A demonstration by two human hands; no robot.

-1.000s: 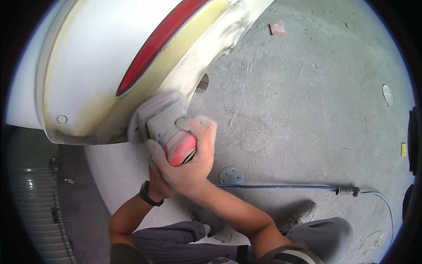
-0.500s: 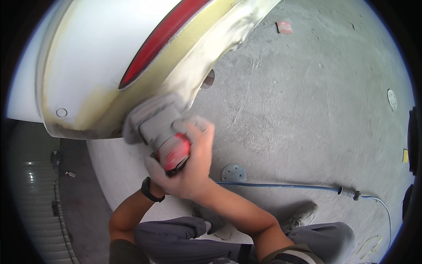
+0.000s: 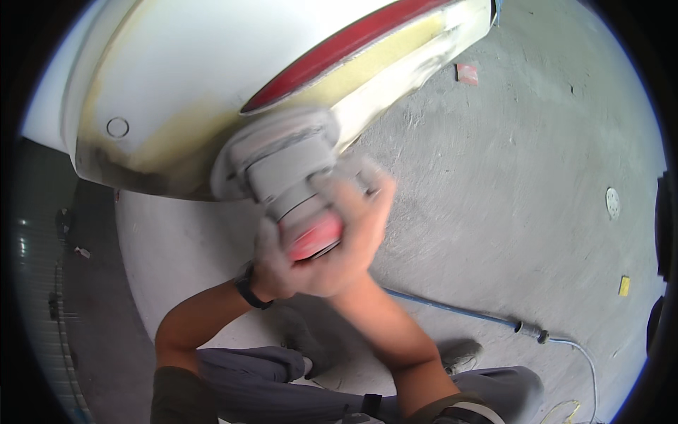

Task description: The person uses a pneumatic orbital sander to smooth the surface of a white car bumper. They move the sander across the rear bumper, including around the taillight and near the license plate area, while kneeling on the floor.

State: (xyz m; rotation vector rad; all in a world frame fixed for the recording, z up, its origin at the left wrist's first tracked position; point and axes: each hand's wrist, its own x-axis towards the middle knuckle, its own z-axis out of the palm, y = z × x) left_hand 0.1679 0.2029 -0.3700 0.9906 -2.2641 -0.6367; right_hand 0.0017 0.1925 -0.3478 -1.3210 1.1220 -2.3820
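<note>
Person's right hand [image 3: 357, 247] clamps fingers round grey, red-capped power sander [image 3: 286, 173], tilted, its round pad up against lower part of white bumper [image 3: 180, 63], below red lens strip [image 3: 339, 53]. Yellowish and dark patches mark bumper near pad. Left hand [image 3: 270, 281], dark band [image 3: 251, 288] on wrist, sits just under right; its fingers hidden, cannot tell their state. Blue hose [image 3: 452, 308] lies across grey concrete floor [image 3: 494, 191]; perforated pale disc [image 3: 612, 203] well apart at right.
</note>
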